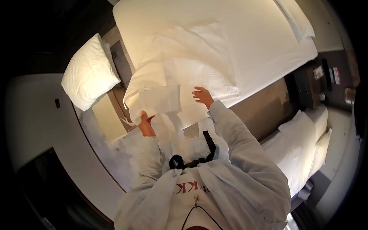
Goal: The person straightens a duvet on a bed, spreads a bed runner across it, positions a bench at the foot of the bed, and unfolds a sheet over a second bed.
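The cloth (193,67) lay partly on the bed (268,42), extending past its near side. Off that side, the left hand (146,124) gripped the cloth; the right hand (204,96) had fingers spread. A pillow (90,73) sat left of the bed.

Arms (238,132) extended, left hand (146,124) pinching, right hand (204,96) loosely splayed

held sheet (159,99): 1 | large bed (264,57): 1 | plump pillow (89,73): 1
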`<state>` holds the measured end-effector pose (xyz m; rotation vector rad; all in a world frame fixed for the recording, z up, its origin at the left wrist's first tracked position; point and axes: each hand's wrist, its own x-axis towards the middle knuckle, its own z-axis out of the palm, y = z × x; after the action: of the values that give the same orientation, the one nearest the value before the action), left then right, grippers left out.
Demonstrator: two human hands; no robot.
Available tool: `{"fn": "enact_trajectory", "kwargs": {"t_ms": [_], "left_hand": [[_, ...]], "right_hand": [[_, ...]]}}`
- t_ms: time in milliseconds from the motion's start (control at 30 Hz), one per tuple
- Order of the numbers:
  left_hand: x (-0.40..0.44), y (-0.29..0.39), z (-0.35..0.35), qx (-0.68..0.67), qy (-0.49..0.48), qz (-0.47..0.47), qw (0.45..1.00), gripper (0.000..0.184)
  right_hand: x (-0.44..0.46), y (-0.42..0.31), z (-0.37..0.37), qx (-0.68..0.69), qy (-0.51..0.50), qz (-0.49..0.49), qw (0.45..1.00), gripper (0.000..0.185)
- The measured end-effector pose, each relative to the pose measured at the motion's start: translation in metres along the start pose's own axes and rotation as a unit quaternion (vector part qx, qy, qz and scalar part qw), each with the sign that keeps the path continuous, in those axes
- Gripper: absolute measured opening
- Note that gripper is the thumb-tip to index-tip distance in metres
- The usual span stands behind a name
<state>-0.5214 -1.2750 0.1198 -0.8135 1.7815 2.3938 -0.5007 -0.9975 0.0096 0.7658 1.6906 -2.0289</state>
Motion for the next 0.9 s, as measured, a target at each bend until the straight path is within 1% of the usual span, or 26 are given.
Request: {"fn": "enact_trajectory", "kwargs": {"t_ms": [33,67,100,167,200,233,267,300,367,400,433,467,500,533,567,600,633,700,733,767,800,833,867,900], "left_hand": [[-0.015,-0.003,0.01,0.006,0.013,0.007,1.0,0.034],[-0.031,-0.006,0.02,0.009,0.028,0.037,0.999,0.034],[-0.043,-0.013,0.027,0.017,0.042,0.039,0.998,0.034],[-0.064,-0.023,0.035,0.036,0.071,0.049,0.996,0.028],[-0.074,-0.026,0.035,0.186,0.083,0.084,0.975,0.022],[-0.064,-0.018,0.026,0.184,0.097,0.078,0.975,0.022],[-0.068,-0.012,0.026,0.289,-0.02,0.102,0.952,0.02],[-0.073,-0.005,0.025,0.385,-0.139,0.121,0.904,0.018],[-0.079,-0.004,0.039,0.381,-0.119,0.139,0.907,0.019],[-0.078,-0.004,0.043,0.345,-0.121,0.163,0.916,0.018],[-0.077,-0.002,0.051,0.31,-0.125,0.184,0.924,0.017],[-0.073,0.002,0.055,0.302,-0.129,0.183,0.927,0.016],[-0.078,0.001,0.058,0.303,-0.13,0.182,0.926,0.016],[-0.08,0.0,0.062,0.303,-0.113,0.17,0.931,0.015],[-0.079,-0.001,0.064,0.299,-0.095,0.158,0.936,0.015],[-0.077,-0.004,0.06,0.314,-0.1,0.153,0.932,0.015],[-0.078,-0.006,0.056,0.307,-0.093,0.152,0.935,0.015],[-0.075,-0.013,0.044,0.335,-0.116,0.202,0.913,0.015],[-0.076,-0.018,0.038,0.381,-0.126,0.211,0.891,0.014],[-0.081,-0.025,0.035,0.384,-0.119,0.198,0.894,0.014],[-0.086,-0.025,0.038,0.407,-0.122,0.223,0.877,0.014],[-0.088,-0.021,0.039,0.429,-0.126,0.252,0.858,0.013],[-0.094,-0.018,0.042,0.438,-0.12,0.24,0.858,0.013],[-0.1,-0.013,0.047,0.415,-0.109,0.213,0.878,0.013]], "right_hand": [[0.006,0.005,-0.012,0.252,-0.023,0.131,0.959,0.035],[0.015,0.02,-0.03,0.351,-0.068,0.189,0.915,0.042],[0.029,0.044,-0.045,0.351,-0.078,0.201,0.911,0.042],[0.056,0.083,-0.069,0.512,-0.048,0.203,0.834,0.041],[0.062,0.082,-0.076,0.507,-0.054,0.216,0.833,0.041],[0.072,0.07,-0.067,0.535,0.002,0.204,0.82,0.038],[0.075,0.059,-0.072,0.559,0.055,0.19,0.805,0.036],[0.076,0.043,-0.07,0.578,0.071,0.16,0.797,0.034],[0.087,0.014,-0.074,0.53,0.127,0.191,0.816,0.032],[0.096,0.003,-0.076,0.53,0.123,0.186,0.818,0.032],[0.102,-0.005,-0.079,0.438,0.095,0.165,0.878,0.03],[0.108,-0.009,-0.079,0.34,0.069,0.145,0.927,0.028],[0.11,-0.004,-0.084,0.341,0.07,0.145,0.926,0.028],[0.114,0.004,-0.088,0.024,0.039,-0.054,0.997,0.027],[0.121,0.009,-0.092,-0.299,0.001,-0.248,0.922,0.026],[0.087,-0.029,-0.069,-0.401,0.0,-0.163,0.901,0.026],[0.088,-0.016,-0.069,-0.487,-0.062,-0.222,0.843,0.035],[0.076,-0.013,-0.043,-0.636,0.013,-0.327,0.699,0.044],[0.081,-0.007,-0.042,-0.64,0.0,-0.323,0.697,0.044],[0.088,0.002,-0.04,-0.674,0.037,-0.327,0.661,0.047],[0.097,0.01,-0.039,-0.702,0.076,-0.332,0.625,0.05],[0.102,0.008,-0.038,-0.7,0.066,-0.33,0.63,0.05],[0.107,0.005,-0.045,-0.713,0.061,-0.327,0.618,0.048],[0.111,0.0,-0.05,-0.726,0.059,-0.326,0.602,0.046]]}}
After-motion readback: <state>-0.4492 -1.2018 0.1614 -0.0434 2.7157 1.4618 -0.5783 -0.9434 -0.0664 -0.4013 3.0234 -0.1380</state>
